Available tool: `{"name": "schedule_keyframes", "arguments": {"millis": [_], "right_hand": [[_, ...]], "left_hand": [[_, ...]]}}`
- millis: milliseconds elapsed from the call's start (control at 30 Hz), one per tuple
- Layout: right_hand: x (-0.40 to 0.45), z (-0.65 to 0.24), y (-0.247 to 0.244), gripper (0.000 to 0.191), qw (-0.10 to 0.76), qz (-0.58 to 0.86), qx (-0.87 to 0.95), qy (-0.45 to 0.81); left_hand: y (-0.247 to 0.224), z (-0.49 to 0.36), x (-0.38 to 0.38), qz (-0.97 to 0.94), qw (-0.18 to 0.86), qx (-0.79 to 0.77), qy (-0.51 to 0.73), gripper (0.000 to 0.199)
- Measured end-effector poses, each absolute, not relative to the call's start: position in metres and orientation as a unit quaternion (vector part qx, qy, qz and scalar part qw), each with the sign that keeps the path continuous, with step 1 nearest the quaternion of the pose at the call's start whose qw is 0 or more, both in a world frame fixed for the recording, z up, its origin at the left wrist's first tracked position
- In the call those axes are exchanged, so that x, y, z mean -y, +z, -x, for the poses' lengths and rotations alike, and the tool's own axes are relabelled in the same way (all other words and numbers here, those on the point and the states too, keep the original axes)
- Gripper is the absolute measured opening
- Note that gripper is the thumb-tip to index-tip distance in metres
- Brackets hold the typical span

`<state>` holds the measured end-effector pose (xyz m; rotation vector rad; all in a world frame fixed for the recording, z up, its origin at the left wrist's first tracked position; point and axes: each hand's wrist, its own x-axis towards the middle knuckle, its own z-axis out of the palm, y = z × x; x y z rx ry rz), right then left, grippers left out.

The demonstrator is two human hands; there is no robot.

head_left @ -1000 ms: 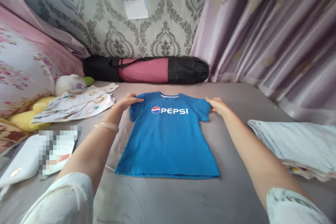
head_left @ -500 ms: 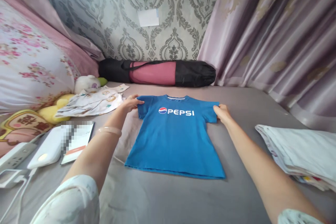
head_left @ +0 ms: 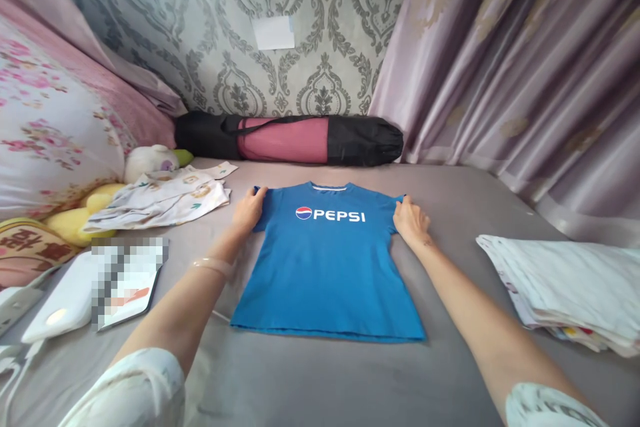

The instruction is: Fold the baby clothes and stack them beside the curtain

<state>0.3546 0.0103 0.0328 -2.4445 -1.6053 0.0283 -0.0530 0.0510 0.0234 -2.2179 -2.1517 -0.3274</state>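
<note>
A blue T-shirt [head_left: 327, 267] with a white PEPSI print lies flat on the grey sheet, its collar toward the wall and its hem toward me. My left hand [head_left: 249, 208] is closed on the edge of the sleeve on the left. On the other side, my right hand [head_left: 412, 220] grips the sleeve on the right, its fingers covering part of it. A little of the blue cloth shows above the fingertips of each hand.
A rolled pink mat in a black bag [head_left: 285, 139] lies along the wall. Folded white cloths [head_left: 575, 287] are stacked at the right. On the left are a patterned garment [head_left: 165, 200], plush toys, a phone [head_left: 135, 283], a white device [head_left: 65, 300] and cables.
Both hands have turned over the sleeve ends and sit slightly closer together, so less of each sleeve shows. The whole view has shifted a little, with the shirt now slightly further left.
</note>
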Motion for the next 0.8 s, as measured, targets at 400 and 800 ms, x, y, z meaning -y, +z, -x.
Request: {"name": "schedule_keyframes", "arguments": {"millis": [400,800], "right_hand": [[-0.042,-0.306,0.041,0.046,0.104,0.678,0.727,-0.028],[-0.083,-0.277,0.004,0.062,0.052,0.657,0.751,0.049]], "left_hand": [[0.054,-0.01,-0.06,0.783,0.074,0.616,-0.045,0.035],[0.015,-0.065,-0.075,0.781,-0.063,0.62,-0.043,0.066]]}}
